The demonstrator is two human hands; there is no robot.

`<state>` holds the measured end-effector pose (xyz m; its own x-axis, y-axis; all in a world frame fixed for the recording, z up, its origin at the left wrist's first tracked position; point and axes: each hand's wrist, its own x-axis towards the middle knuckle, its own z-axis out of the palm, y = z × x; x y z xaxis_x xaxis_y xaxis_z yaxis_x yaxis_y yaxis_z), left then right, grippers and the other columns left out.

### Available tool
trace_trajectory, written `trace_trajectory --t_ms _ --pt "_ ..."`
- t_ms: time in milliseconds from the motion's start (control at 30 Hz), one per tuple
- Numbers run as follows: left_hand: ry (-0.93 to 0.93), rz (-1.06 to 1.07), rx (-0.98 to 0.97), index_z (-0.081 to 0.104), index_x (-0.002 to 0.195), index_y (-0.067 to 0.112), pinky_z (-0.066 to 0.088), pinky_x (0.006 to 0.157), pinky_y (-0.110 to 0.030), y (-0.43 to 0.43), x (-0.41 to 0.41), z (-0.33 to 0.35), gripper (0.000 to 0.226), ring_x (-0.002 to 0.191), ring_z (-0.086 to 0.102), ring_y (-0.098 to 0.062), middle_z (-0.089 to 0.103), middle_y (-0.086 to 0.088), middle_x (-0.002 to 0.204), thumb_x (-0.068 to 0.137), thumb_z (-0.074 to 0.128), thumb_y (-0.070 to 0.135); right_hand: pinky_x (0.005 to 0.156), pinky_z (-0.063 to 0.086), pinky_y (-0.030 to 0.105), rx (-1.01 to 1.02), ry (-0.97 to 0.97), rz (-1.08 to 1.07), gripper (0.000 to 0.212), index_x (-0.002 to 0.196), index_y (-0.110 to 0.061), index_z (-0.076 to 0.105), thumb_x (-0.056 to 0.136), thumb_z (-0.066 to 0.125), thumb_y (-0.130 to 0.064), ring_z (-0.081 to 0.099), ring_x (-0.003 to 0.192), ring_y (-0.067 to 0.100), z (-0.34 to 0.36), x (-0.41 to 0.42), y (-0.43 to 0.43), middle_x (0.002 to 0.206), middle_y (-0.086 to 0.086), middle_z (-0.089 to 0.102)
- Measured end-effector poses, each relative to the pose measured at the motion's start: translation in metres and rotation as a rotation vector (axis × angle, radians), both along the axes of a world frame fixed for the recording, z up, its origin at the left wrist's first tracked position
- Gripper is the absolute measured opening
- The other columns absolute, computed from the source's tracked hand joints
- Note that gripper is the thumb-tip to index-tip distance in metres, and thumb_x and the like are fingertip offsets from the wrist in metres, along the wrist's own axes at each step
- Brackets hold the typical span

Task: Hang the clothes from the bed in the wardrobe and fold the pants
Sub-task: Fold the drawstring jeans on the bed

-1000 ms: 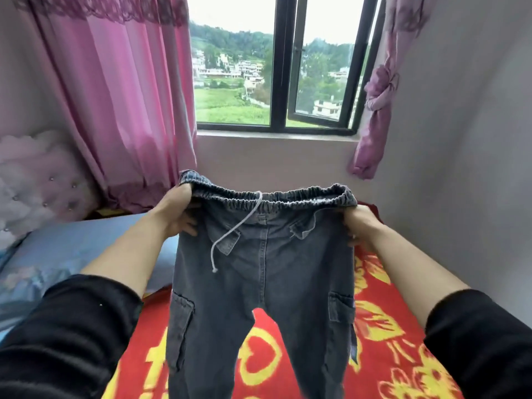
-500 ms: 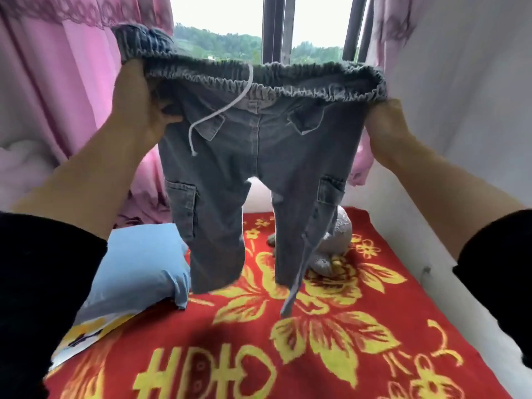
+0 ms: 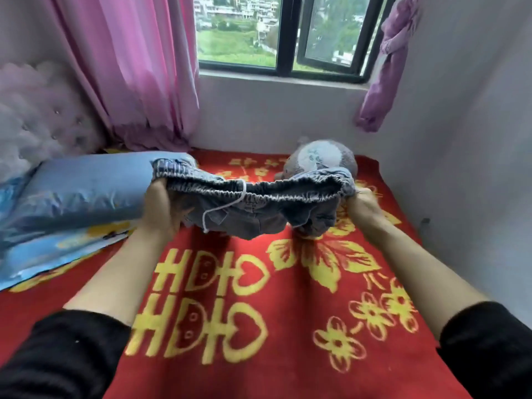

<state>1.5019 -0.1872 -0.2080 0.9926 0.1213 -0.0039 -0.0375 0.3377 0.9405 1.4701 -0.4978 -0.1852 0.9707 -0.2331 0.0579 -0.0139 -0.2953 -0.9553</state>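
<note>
Gripping the pants [image 3: 259, 217] by the waistband, the left hand [image 3: 161, 208] clamps its left end, the right hand [image 3: 364, 207] its right. Half a second ago they hung high; now they are low over the far bed [image 3: 230, 326], bunched, probably coming down to lie flat for folding. Waistband stretches between both fists, pillow [image 3: 86, 191] left, toy [image 3: 319, 156] behind.

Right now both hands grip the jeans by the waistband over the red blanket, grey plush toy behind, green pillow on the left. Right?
No: the head view shows the pillow is blue, not green. The rest holds: left hand and right hand grip the jeans by the waistband over the red blanket, grey plush toy behind.
</note>
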Motion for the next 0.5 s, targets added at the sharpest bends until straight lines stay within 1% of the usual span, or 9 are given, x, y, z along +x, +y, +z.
trace_trajectory --t_ms 67,100,167,200,267,333,400,433,500 --pt "0.142 0.06 0.032 0.061 0.091 0.02 0.044 0.049 -0.019 0.001 -0.037 -0.049 0.028 0.058 0.058 -0.013 0.064 0.0 0.076 0.095 0.034 0.027 0.038 0.025 0.024 -0.043 0.146 0.08 0.01 0.079 -0.001 0.052 0.089 0.053 -0.005 0.037 0.037 -0.002 -0.039 -0.035 -0.003 0.068 0.006 0.045" --pt "0.221 0.106 0.077 0.063 0.095 0.02 0.045 0.054 -0.024 0.005 -0.055 -0.078 0.026 0.066 0.059 -0.017 0.064 -0.002 0.085 0.093 0.037 0.026 0.043 0.024 0.028 -0.129 0.21 0.119 0.011 0.076 -0.003 0.052 0.082 0.055 -0.011 0.04 0.046 -0.001 -0.06 -0.051 -0.006 0.07 0.006 0.044" --pt "0.4 0.193 0.21 0.063 0.093 0.018 0.049 0.066 -0.032 0.012 -0.09 -0.133 0.022 0.083 0.063 -0.025 0.066 -0.006 0.098 0.089 0.042 0.026 0.048 0.026 0.028 -0.377 0.371 0.188 0.019 0.059 -0.014 0.047 0.076 0.049 -0.023 0.04 0.059 0.011 -0.105 -0.079 -0.014 0.059 -0.003 0.046" --pt "0.491 0.21 0.27 0.063 0.09 0.016 0.049 0.074 -0.036 0.014 -0.107 -0.159 0.02 0.091 0.064 -0.028 0.067 -0.008 0.102 0.088 0.045 0.026 0.05 0.027 0.026 -0.463 0.455 0.225 0.026 0.053 -0.018 0.042 0.079 0.046 -0.021 0.037 0.059 0.014 -0.129 -0.092 -0.019 0.051 -0.008 0.044" --pt "0.642 0.202 0.338 0.061 0.087 0.016 0.046 0.071 -0.033 0.01 -0.144 -0.189 0.015 0.087 0.061 -0.028 0.065 -0.009 0.095 0.091 0.047 0.019 0.057 0.033 0.027 -0.569 0.594 0.262 0.031 0.054 -0.015 0.044 0.084 0.045 -0.008 0.044 0.061 0.021 -0.181 -0.116 -0.029 0.054 -0.002 0.051" --pt "0.739 0.198 0.381 0.06 0.09 0.014 0.043 0.062 -0.028 0.012 -0.177 -0.217 0.015 0.075 0.054 -0.025 0.059 -0.009 0.084 0.093 0.045 0.01 0.075 0.04 0.033 -0.809 0.7 0.315 0.019 0.081 -0.012 0.06 0.085 0.041 -0.01 0.058 0.093 0.03 -0.219 -0.143 -0.031 0.094 0.01 0.065" --pt "0.803 0.175 0.458 0.062 0.089 0.01 0.045 0.063 -0.029 0.023 -0.206 -0.245 0.016 0.072 0.052 -0.024 0.059 -0.011 0.082 0.09 0.046 0.013 0.099 0.034 0.043 -1.039 0.712 0.434 0.04 0.124 -0.015 0.056 0.088 0.038 -0.017 0.04 0.131 0.028 -0.245 -0.165 -0.029 0.137 0.006 0.05" --pt "0.833 0.158 0.504 0.063 0.086 0.009 0.047 0.066 -0.032 0.03 -0.22 -0.259 0.019 0.074 0.055 -0.025 0.061 -0.011 0.083 0.087 0.048 0.019 0.106 0.028 0.046 -1.108 0.697 0.493 0.046 0.135 -0.015 0.049 0.09 0.038 -0.018 0.027 0.14 0.025 -0.253 -0.176 -0.027 0.149 0.002 0.039" --pt "0.904 0.123 0.581 0.064 0.082 0.008 0.047 0.069 -0.036 0.051 -0.243 -0.297 0.028 0.077 0.061 -0.028 0.064 -0.01 0.081 0.08 0.047 0.03 0.113 0.019 0.047 -1.219 0.651 0.617 0.045 0.135 -0.013 0.052 0.093 0.038 -0.021 0.01 0.147 0.023 -0.269 -0.191 -0.022 0.159 -0.001 0.02"
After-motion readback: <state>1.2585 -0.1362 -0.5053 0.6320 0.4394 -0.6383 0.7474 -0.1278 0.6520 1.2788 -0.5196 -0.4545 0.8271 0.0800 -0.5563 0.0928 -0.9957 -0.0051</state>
